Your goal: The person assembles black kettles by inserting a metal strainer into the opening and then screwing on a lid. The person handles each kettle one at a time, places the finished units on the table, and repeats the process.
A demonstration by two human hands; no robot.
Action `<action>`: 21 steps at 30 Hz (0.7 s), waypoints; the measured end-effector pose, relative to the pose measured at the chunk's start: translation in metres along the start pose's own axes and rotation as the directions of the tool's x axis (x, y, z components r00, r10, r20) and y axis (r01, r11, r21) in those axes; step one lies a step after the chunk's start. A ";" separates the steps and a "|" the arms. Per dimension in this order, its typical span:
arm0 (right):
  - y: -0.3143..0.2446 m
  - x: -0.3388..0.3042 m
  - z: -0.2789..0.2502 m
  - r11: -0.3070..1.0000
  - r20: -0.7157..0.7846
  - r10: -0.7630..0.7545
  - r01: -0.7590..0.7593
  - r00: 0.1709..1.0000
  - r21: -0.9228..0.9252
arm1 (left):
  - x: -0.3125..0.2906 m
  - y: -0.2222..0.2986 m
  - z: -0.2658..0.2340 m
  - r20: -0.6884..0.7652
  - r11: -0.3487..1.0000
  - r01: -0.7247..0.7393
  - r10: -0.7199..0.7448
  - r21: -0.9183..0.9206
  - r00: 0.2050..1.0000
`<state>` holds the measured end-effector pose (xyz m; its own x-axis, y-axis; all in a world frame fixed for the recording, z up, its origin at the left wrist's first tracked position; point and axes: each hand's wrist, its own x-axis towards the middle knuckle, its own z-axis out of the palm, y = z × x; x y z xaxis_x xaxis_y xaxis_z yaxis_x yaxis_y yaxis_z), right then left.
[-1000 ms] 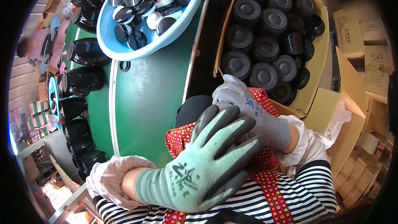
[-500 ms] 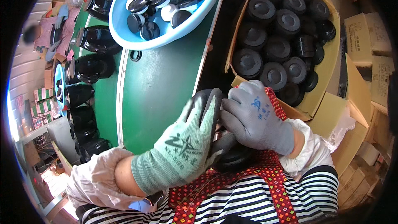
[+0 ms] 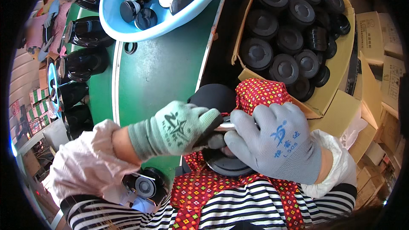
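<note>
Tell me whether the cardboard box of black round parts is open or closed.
Open. The cardboard box has its flaps folded outward, and the black round parts inside show from above, packed side by side.

My left hand (image 3: 177, 130) and right hand (image 3: 272, 142) cover most of the black round part (image 3: 226, 164) between them, so I cannot tell its shape; beyond my left hand, the blue basin (image 3: 128, 30) is cut off by the top edge; the cardboard box (image 3: 336, 59) past my right hand is cut likewise.
</note>
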<state>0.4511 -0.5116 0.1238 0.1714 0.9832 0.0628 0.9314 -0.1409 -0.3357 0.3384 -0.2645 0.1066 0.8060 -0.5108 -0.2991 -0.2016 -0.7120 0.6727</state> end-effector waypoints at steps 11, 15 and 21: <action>-0.004 0.002 -0.008 0.980 0.063 0.039 -0.026 0.997 -0.195 | 0.027 -0.025 0.009 -0.219 0.994 -0.103 0.096 -0.025 0.971; -0.001 0.003 -0.007 0.989 0.032 -0.001 0.005 0.999 -0.146 | 0.015 -0.016 0.016 -0.312 0.999 -0.030 0.036 0.022 0.949; 0.002 0.005 0.003 0.991 -0.088 0.053 -0.063 0.995 -0.116 | 0.012 -0.010 0.020 -0.444 0.997 -0.013 0.045 0.075 0.895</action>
<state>0.4526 -0.5066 0.1207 0.2482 0.9603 0.1270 0.9496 -0.2153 -0.2278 0.3385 -0.2728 0.0825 0.9593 -0.2753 0.0627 -0.2530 -0.7397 0.6236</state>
